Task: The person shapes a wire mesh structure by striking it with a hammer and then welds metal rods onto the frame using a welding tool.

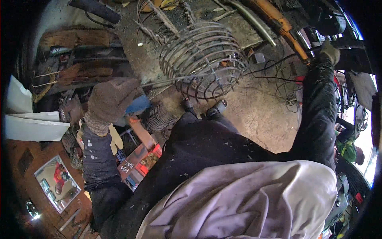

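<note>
At upper right, the right hand (330, 51), in a pale work glove, has its grip closed on the end of an orange-handled tool (283, 24), while the left hand (109, 99), in a brown knit glove, is raised at left with fingers curled together and nothing visibly in them. Between the two hands, a round wire cage (203, 59) lies on its side on the dirt floor (258, 115), just beyond the person's two boots (203, 107). Thin black cables (278, 75) trail across the floor right of the cage, toward the tool.

Right gloved hand (330, 51) far right: grip unclear; orange tool (283, 26) cut by top edge; left glove (109, 99) hides fingers
</note>
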Tool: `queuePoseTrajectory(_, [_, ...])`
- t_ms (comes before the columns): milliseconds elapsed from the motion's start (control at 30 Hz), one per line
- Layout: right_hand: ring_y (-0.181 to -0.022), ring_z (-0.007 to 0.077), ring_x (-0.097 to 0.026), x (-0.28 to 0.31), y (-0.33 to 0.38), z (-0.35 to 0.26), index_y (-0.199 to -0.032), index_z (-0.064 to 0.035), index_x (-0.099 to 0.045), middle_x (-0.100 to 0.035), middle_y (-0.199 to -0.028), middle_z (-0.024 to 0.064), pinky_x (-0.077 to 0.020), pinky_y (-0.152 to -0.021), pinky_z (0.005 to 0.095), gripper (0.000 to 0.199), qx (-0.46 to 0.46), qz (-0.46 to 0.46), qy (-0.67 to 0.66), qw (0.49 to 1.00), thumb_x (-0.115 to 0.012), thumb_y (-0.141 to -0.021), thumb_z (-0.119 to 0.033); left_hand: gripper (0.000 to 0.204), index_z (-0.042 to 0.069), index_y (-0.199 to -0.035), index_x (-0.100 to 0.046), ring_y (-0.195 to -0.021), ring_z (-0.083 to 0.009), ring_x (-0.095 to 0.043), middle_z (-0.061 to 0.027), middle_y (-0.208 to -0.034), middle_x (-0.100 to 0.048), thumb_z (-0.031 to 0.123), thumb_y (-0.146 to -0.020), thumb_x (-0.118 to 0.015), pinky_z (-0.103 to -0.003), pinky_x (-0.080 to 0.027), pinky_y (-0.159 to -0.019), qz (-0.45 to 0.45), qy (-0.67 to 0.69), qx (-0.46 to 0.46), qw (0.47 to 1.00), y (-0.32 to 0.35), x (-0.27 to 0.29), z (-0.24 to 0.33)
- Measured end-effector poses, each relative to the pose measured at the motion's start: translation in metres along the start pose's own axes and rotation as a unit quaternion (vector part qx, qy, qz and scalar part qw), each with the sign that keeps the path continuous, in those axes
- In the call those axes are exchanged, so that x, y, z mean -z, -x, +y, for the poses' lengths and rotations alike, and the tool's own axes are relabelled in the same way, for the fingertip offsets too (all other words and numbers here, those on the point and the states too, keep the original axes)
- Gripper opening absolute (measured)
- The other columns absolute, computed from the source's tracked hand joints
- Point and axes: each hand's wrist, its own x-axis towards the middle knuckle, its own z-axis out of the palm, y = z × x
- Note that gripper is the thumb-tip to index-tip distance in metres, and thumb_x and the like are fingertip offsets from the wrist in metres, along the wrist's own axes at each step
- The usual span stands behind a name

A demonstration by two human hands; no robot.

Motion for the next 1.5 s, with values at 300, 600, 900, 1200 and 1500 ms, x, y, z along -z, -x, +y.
queuePoseTrajectory(300, [-0.095,0.0252,-0.072,0.177,0.043,0.046,-0.112,0.0021,-0.075,-0.076,-0.106,0.0169,-0.0535,-0.088,0.0362,0.043,0.188,-0.005,-0.296,0.936,-0.075,-0.091,-0.035,0.036,0.014,-0.126,-0.070,-0.078,-0.0364,-0.070,-0.0160,-0.090,-0.070,0.028,-0.093,-0.069,-0.046,-0.055,-0.066,0.000,0.022,-0.029,0.999,-0.001,0.008,-0.003])
queuePoseTrajectory(600, [-0.075,0.0204,-0.067,0.246,0.382,0.124,-0.115,0.0029,-0.061,-0.067,-0.086,0.0095,-0.0587,-0.072,0.0371,0.024,0.065,-0.022,-0.516,0.854,-0.064,-0.101,-0.016,0.032,0.012,-0.128,-0.066,-0.083,-0.0374,-0.070,-0.0177,-0.090,-0.068,0.018,-0.097,-0.065,-0.045,-0.057,-0.069,0.049,0.012,-0.093,0.994,0.009,-0.005,-0.001])
queuePoseTrajectory(900, [-0.067,0.0188,-0.068,0.269,0.633,0.108,-0.128,0.0019,-0.058,-0.067,-0.088,0.0069,-0.0565,-0.059,0.0305,0.036,-0.113,-0.025,-0.501,0.858,-0.068,-0.096,-0.009,0.030,0.009,-0.126,-0.064,-0.081,-0.0323,-0.071,-0.0126,-0.090,-0.068,0.013,-0.096,-0.061,-0.046,-0.058,-0.069,0.089,-0.026,-0.233,0.968,-0.007,-0.013,-0.023])
queuePoseTrajectory(1200, [-0.089,0.0145,-0.069,0.253,0.715,0.113,-0.124,-0.0005,-0.060,-0.072,-0.100,0.0079,-0.0571,-0.080,0.0326,0.042,-0.079,-0.131,-0.365,0.918,-0.077,-0.087,-0.009,0.027,0.007,-0.122,-0.064,-0.092,-0.0344,-0.073,-0.0152,-0.097,-0.070,0.013,-0.097,-0.060,-0.046,-0.060,-0.074,0.115,-0.019,-0.281,0.953,-0.024,-0.017,-0.046])
queuePoseTrajectory(1500, [-0.093,0.0317,-0.075,0.247,0.706,0.097,-0.126,-0.0006,-0.062,-0.075,-0.105,0.0190,-0.0588,-0.080,0.0390,0.057,0.044,-0.187,-0.214,0.958,-0.088,-0.079,-0.021,0.031,0.009,-0.125,-0.064,-0.085,-0.0336,-0.073,-0.0142,-0.094,-0.070,0.014,-0.094,-0.063,-0.046,-0.061,-0.071,0.104,-0.058,-0.298,0.947,-0.028,-0.010,-0.049])
